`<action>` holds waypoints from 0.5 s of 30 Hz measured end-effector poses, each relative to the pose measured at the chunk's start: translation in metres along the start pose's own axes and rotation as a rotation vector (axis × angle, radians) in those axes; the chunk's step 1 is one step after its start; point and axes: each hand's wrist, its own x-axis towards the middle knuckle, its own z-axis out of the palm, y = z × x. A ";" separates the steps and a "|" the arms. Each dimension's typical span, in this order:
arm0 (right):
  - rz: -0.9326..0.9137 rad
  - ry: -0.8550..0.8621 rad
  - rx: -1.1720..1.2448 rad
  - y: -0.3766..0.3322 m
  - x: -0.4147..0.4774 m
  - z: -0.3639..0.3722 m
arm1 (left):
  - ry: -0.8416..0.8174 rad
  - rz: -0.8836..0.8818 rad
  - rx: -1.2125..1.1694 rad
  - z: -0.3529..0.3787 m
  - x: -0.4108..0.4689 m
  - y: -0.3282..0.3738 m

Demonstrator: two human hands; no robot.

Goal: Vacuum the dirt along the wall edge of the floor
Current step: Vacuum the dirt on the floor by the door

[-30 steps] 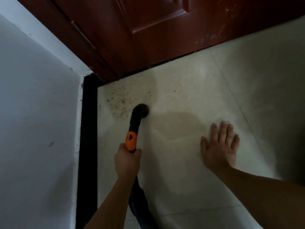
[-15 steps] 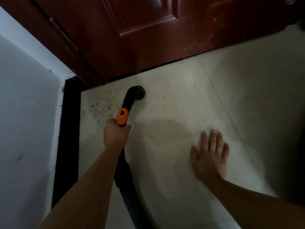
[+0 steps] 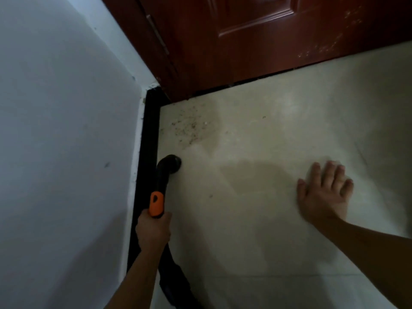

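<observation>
head: left hand (image 3: pixel 152 233) gripping the vacuum nozzle (image 3: pixel 165 175) pulled it back from the dirt (image 3: pixel 187 127); right hand (image 3: pixel 323 195) lies flat.

dim, soft focus; shadow patches on floor (image 3: pixel 256 219); wide-angle bending at edges

L hand (image 3: pixel 152 230) curled, R hand (image 3: pixel 323 195) flat
</observation>
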 end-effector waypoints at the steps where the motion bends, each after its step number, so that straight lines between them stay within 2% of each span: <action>1: -0.074 -0.003 -0.042 -0.002 0.003 -0.002 | 0.019 -0.008 -0.022 -0.006 0.002 -0.005; 3: -0.236 0.004 -0.102 -0.018 0.019 -0.004 | 0.036 -0.009 -0.074 -0.009 0.007 -0.006; 4: -0.251 -0.017 -0.087 -0.034 0.028 -0.006 | 0.037 -0.001 -0.096 -0.008 0.010 -0.005; 6: -0.140 -0.059 -0.014 -0.070 0.034 -0.006 | 0.035 0.010 -0.142 -0.001 0.021 0.000; 8: -0.041 -0.029 0.018 -0.091 0.031 0.003 | 0.011 0.010 -0.191 0.008 0.032 0.005; 10: -0.036 0.027 -0.020 -0.098 0.031 0.013 | -0.037 0.016 -0.217 0.020 0.046 0.012; 15: -0.029 0.011 -0.006 -0.096 0.032 0.010 | -0.207 0.111 -0.198 0.050 0.040 0.040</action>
